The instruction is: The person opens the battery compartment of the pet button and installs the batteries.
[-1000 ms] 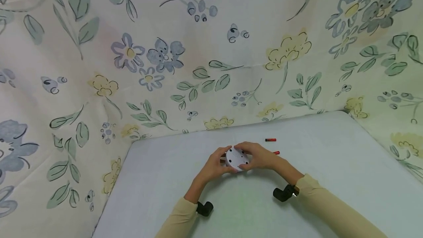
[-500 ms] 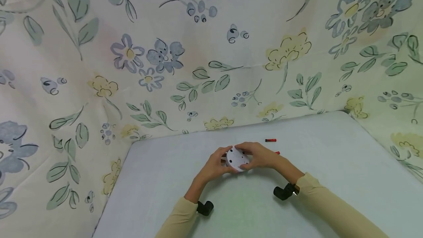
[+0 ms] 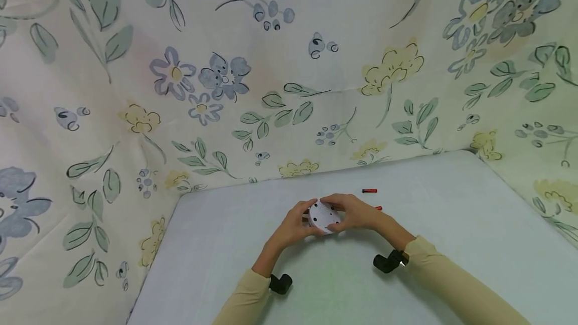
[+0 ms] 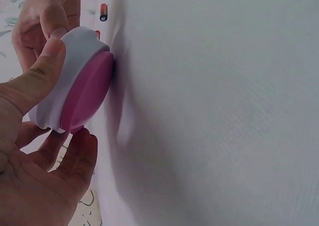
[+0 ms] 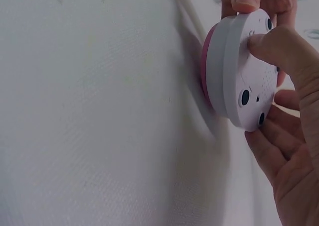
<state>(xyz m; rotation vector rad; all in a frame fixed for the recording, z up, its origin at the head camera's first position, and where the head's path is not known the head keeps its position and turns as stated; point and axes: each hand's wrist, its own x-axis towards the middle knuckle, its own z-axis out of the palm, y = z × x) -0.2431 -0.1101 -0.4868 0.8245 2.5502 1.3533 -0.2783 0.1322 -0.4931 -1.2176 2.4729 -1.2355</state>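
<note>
1. Nearest to me, my left hand [image 3: 293, 224] holds the left rim of the round white device [image 3: 324, 217]. In the left wrist view, its thumb [image 4: 37, 79] lies on the white edge and the other fingers curl under it.
2. My right hand [image 3: 354, 213] grips the right side of the same device. The thumb [image 5: 279, 49] presses on the white face with the small dark holes, and the other fingers [image 5: 271, 149] curl around the rim from below.
3. The device is between my two hands, tilted, and only its pink base [image 4: 87, 94] touches the white tablecloth [image 3: 451, 224] at one edge.
4. I judge that the step is to separate or turn the white cover against the pink base. For this, one hand should keep the base fixed and the other should turn the cover only.
5. I should keep my fingertips on the rim and not over the seam, otherwise they can block the two parts.
6. Just behind my right hand lies one red battery [image 3: 378, 208], half hidden, and a second red battery [image 3: 369, 191] lies a little farther away. I should take care not to push them with my wrist.
7. Farthest away, the floral cloth [image 3: 289, 64] hangs behind the table.
</note>
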